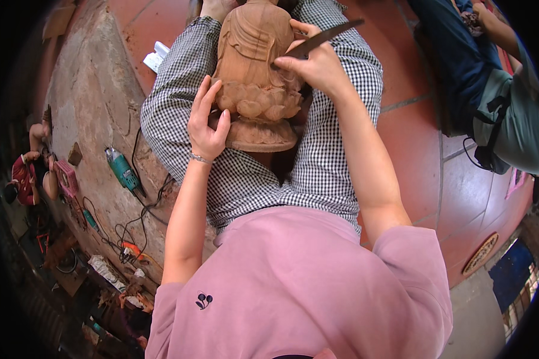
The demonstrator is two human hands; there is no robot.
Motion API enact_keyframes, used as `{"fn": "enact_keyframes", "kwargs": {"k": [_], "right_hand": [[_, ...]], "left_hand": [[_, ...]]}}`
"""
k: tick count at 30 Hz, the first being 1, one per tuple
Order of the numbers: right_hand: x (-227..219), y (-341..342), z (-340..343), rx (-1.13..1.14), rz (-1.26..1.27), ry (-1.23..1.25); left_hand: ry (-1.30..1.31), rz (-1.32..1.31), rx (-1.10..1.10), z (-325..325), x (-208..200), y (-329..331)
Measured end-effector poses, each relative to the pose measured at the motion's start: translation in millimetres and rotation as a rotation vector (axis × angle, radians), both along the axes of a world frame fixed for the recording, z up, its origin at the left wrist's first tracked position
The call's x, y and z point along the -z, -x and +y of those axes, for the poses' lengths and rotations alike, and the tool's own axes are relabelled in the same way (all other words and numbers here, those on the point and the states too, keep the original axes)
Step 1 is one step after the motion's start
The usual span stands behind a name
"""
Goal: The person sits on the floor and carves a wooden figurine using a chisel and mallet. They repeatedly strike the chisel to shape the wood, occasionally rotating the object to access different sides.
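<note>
A carved wooden statue (254,57) of a robed figure on a lotus base stands between my knees, its top cut off by the upper edge. My left hand (208,125) grips the left side of the lotus base, with fingers spread above and the thumb lower down. At the statue's right side, my right hand (320,66) pinches a dark, narrow flat strip (332,33). One end of this strip lies near the wood, and the other juts out to the upper right. Whether it is a file or a folded abrasive sheet, I cannot tell.
On the stone slab to my left lie a green power tool (123,169) and black cords (139,215). Another person's hand (212,7) shows by the statue's top. A seated person (509,119) is at far right, another person (25,179) at far left. Red tiles (404,140) cover the floor.
</note>
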State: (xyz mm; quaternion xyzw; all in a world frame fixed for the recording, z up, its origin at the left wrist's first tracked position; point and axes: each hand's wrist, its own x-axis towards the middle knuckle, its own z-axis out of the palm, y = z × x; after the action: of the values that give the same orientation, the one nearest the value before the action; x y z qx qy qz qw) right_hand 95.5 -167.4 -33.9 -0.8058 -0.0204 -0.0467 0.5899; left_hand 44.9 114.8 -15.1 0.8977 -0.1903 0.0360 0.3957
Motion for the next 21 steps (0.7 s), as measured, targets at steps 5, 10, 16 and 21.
{"fn": "enact_keyframes", "kwargs": {"k": [5, 10, 16, 21], "right_hand": [[4.6, -11.7, -6.2, 0.078, 0.034, -0.037], [10.1, 2.3, -4.6, -0.036, -0.033, 0.094], [-1.5, -6.8, -13.4, 0.008, 0.078, -0.084], [7.5, 17.4, -9.1, -0.173, 0.141, -0.07]], "left_hand": [[-0.013, -0.013, 0.003, 0.6, 2.1, -1.1], [-0.004, -0.006, -0.005, -0.3, -0.1, -1.0], [-0.007, -0.013, 0.003, 1.2, 2.6, -1.7], [-0.002, -0.004, 0.0, 1.3, 1.7, -0.4]]}}
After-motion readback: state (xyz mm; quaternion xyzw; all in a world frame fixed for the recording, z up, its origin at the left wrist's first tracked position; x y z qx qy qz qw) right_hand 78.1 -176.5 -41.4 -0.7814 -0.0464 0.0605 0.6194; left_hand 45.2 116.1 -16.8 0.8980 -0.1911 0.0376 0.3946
